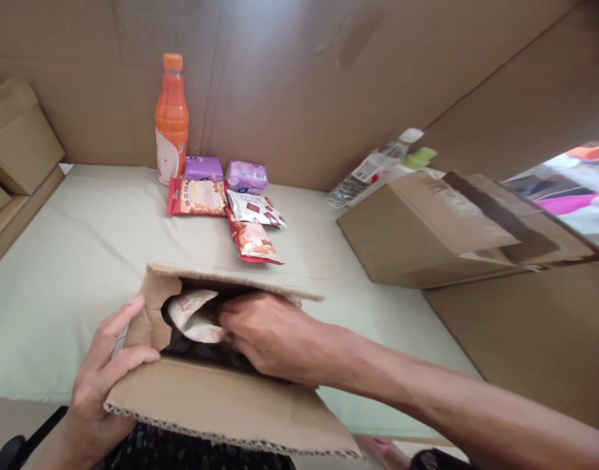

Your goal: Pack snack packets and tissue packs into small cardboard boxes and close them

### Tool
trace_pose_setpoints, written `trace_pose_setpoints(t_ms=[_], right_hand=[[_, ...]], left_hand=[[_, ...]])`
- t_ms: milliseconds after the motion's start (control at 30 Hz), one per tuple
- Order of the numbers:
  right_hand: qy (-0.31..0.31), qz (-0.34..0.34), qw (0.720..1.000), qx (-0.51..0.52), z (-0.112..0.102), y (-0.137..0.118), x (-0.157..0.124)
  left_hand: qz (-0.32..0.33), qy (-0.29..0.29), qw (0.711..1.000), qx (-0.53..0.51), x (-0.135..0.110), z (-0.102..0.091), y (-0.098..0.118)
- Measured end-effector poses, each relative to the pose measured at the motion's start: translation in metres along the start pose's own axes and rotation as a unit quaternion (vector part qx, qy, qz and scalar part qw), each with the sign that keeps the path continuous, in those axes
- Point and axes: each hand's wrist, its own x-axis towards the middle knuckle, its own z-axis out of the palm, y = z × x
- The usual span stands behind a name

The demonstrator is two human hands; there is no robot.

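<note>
An open cardboard box [230, 398] sits at the near edge of the cloth-covered surface, flaps spread. My left hand [100, 375] grips its left end, thumb on top and fingers along the side. Inside the box is my right hand [267, 329], its fingers closed on the edge of a white packet [196, 320] with reddish print. The fingertips are partly hidden by the hand itself. Something black lies below the packet. Beyond the box are two red snack packets [200, 197] and a white chocolate-patterned packet [257, 209] overlapping one of them.
An orange drink bottle [172, 124] stands at the back beside two purple packs [247, 176]. To the right, a clear bottle [370, 170] leans near a green-capped item [419, 158], behind another open cardboard box [402, 235]. More boxes [22, 137] stand left; cardboard walls enclose the back.
</note>
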Motion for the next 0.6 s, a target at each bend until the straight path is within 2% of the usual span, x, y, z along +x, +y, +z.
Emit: trace_pose_setpoints(t_ms=[100, 167, 233, 333, 400, 467, 533, 600], right_hand=[[0.115, -0.030, 0.992, 0.033, -0.027, -0.002, -0.020], [0.181, -0.054, 0.980, 0.068, -0.044, -0.004, -0.029], [0.208, -0.080, 0.970, 0.094, -0.056, -0.006, -0.032], [0.203, -0.119, 0.965, 0.117, -0.067, -0.012, -0.024], [0.194, -0.137, 0.964, 0.124, -0.071, -0.015, -0.014], [0.188, -0.150, 0.961, 0.137, -0.074, -0.017, -0.008], [0.175, -0.155, 0.957, 0.171, -0.075, -0.019, -0.008], [0.148, -0.119, 0.959, 0.210, -0.074, -0.020, -0.015]], left_hand=[[-0.002, -0.023, 1.000, -0.015, 0.001, -0.009, 0.000], [-0.028, -0.036, 0.995, -0.085, 0.005, -0.021, -0.002], [-0.032, -0.015, 0.983, -0.181, 0.016, -0.033, -0.005], [-0.044, 0.016, 0.970, -0.238, 0.045, -0.044, -0.002], [-0.074, -0.003, 0.966, -0.246, 0.065, -0.044, 0.005], [-0.071, -0.006, 0.958, -0.277, 0.079, -0.040, 0.011], [-0.076, 0.037, 0.948, -0.307, 0.084, -0.036, 0.012], [-0.107, 0.113, 0.928, -0.339, 0.081, -0.038, 0.005]])
